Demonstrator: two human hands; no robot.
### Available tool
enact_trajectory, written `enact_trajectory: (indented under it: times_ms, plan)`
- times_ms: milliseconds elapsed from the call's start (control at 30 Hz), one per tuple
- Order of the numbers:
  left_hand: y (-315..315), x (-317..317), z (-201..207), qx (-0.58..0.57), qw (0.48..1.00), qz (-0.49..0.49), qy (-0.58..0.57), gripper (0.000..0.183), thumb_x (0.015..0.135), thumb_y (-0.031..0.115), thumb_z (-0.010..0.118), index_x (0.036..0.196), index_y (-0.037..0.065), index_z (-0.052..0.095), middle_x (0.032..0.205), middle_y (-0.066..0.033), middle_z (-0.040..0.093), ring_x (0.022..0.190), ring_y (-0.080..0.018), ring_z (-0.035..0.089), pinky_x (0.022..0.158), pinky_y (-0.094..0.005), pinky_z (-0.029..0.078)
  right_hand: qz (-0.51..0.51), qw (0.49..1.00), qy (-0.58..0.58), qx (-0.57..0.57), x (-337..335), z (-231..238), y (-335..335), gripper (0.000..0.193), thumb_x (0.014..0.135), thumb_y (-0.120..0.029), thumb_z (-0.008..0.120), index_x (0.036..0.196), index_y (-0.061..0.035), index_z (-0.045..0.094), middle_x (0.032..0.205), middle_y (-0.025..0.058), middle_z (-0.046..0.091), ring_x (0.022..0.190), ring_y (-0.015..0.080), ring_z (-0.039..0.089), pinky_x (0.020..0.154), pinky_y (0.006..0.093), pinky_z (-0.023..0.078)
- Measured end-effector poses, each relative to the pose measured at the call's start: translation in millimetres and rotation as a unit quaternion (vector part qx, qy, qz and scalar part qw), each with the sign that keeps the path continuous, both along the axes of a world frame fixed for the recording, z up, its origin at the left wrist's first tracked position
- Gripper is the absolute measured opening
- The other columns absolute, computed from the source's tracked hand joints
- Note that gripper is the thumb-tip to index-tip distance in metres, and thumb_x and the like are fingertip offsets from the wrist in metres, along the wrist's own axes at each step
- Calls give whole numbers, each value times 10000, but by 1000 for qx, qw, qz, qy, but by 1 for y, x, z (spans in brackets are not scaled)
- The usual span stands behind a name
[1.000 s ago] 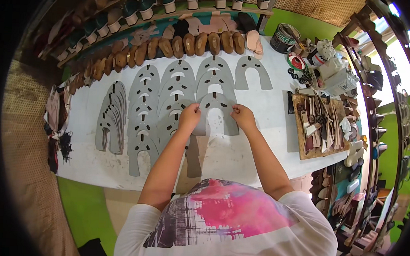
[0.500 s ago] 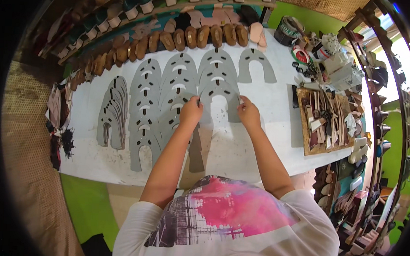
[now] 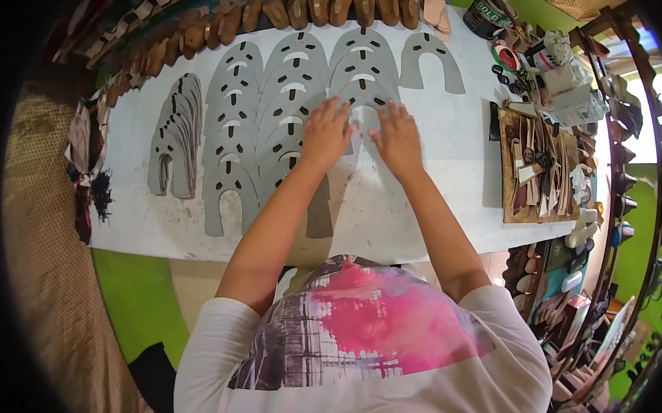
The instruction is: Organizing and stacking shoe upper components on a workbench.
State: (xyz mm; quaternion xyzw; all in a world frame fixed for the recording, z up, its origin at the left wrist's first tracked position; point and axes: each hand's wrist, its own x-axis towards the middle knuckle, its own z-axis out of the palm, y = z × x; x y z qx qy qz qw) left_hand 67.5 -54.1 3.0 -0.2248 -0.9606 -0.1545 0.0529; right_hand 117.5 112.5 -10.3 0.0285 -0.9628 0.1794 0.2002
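Spreading fingers over the front grey U-shaped piece (image 3: pixel 365 99): left hand (image 3: pixel 327 132) over its left side, right hand (image 3: pixel 399 139) over its right.

– State of the hands?

– Apart, backs up, fingers stretched out, thumbs turned inward. Both look laid over the piece. Pressing or just touching, can't tell.

– Piece location?

– Near end of the right column (image 3: pixel 344 46), overlapping the one behind it, on the white counter (image 3: pixel 427 211), straight ahead of the person. Legs mostly hidden under the hands.

– Neighbours?

– Middle column (image 3: pixel 278 54) just beside the left hand, left column (image 3: pixel 225 63) next to that. Fanned stack (image 3: pixel 177 137) farther left. Single grey piece (image 3: pixel 413 66) apart, beyond the right hand.

– Rest of the counter?

– Brown shoe lasts (image 3: pixel 319 9) in a row at the far edge. At right, a board (image 3: pixel 512 208) under a pile of strips (image 3: pixel 550 175); dark can (image 3: pixel 491 16) at the far right corner.
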Motion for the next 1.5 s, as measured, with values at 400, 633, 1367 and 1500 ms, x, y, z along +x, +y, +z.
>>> enact_trajectory:
  times_ms: [400,633,1367,1500]
  plan:
    - [7,4,-30,-51,997,-58,6,525,846,320,445,1320,134,316,1388,-66,274,1290,-198,239,1012,-568,89,8,995,-71,68,-2,-19,-13,574,847,-485,407,1268,-94,409,1352,165,310,1264,310,268,1000,511,208]
    - [-66,20,2,60,997,-42,15,522,837,348,477,1289,112,368,1385,-87,277,1287,-223,249,994,-609,59,-58,991,-119,35,4,5,-49,517,862,-390,445,1275,-85,386,1346,194,298,1254,343,264,993,542,194]
    - [-420,0,19,16,945,325,20,319,733,214,594,981,16,566,963,-120,586,897,-294,542,769,-404,431,161,965,-205,-46,-36,35,-406,557,750,-306,599,1179,19,456,1070,166,506,962,326,495,832,383,410]
    - [-424,1,24,-27,949,310,51,247,714,197,605,918,60,581,894,-79,594,819,-257,561,686,-392,435,114,975,-181,54,-26,42,-416,575,738,-348,601,1173,7,474,1071,132,504,956,289,493,807,384,414]
